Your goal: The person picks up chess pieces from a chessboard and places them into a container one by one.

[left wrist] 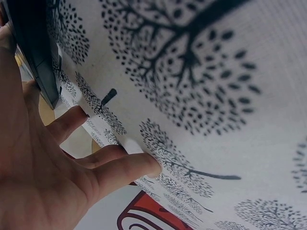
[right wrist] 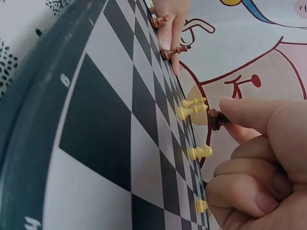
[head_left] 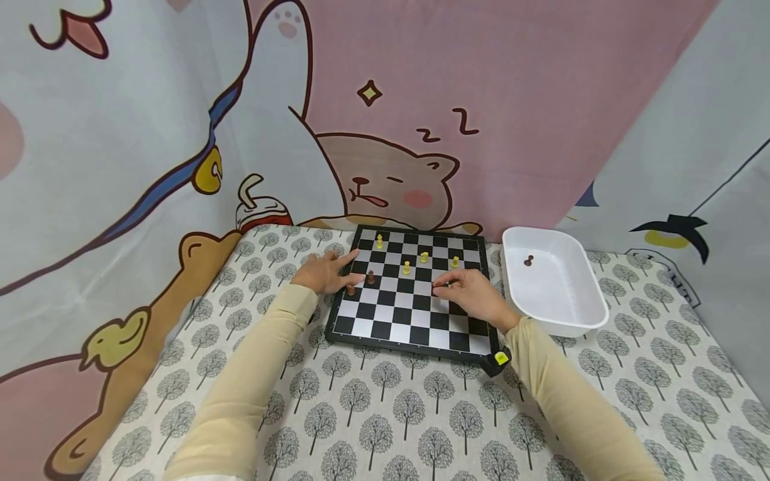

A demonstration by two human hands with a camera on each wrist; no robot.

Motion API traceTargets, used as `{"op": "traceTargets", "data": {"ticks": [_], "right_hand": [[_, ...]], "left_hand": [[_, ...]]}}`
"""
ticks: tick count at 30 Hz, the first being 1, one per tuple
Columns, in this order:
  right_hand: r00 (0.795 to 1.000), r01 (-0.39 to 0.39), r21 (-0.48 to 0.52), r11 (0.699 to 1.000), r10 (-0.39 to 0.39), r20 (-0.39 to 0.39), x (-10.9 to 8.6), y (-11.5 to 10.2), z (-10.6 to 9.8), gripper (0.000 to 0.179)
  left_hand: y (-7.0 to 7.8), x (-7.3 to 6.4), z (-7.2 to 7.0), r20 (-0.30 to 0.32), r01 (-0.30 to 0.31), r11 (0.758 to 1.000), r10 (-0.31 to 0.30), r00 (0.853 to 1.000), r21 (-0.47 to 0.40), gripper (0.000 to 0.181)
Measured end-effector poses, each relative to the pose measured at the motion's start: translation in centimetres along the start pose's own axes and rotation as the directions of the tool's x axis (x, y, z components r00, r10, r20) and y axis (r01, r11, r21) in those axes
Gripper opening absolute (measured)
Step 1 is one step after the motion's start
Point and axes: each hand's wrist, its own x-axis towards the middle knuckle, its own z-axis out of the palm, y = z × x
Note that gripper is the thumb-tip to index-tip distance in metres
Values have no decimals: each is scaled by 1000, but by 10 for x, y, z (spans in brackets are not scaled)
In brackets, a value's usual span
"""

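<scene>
The dark chess piece (right wrist: 217,120) is in the right hand (head_left: 475,294), pinched between thumb and forefinger, just right of the middle of the chessboard (head_left: 397,314), up toward the far edge of the worktop (head_left: 415,407)! Is its base touching the square? I can't tell. Over to the left hand (head_left: 325,272): fingers spread at the board's left side, thumb just beside two brown pieces (head_left: 370,276). Looks like the step is seating or lifting that one piece, and either way the smart play is a straight vertical line, base level, grip high on the head, knuckles clear of the squares. Now the traffic: four yellow pieces (head_left: 406,268) stand nearer the worktop's far edge, and a low sweep could well topple one. Toward the worktop's far right corner, the white tub (head_left: 559,294) with another brown piece (head_left: 529,260) inside, and the right sleeve (head_left: 577,401) passes close by, so mind that rim!
</scene>
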Motion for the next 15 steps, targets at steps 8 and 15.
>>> {"op": "traceTargets", "data": {"ticks": [8, 15], "right_hand": [[1000, -18, 16, 1000, 18, -5, -1, 1, -6, 27], [1000, -19, 14, 1000, 19, -24, 0, 0, -13, 29]], "left_hand": [[0, 0, 0, 3, 0, 1000, 0, 1000, 23, 79], [0, 0, 0, 3, 2, 1000, -2, 1000, 30, 81]]}}
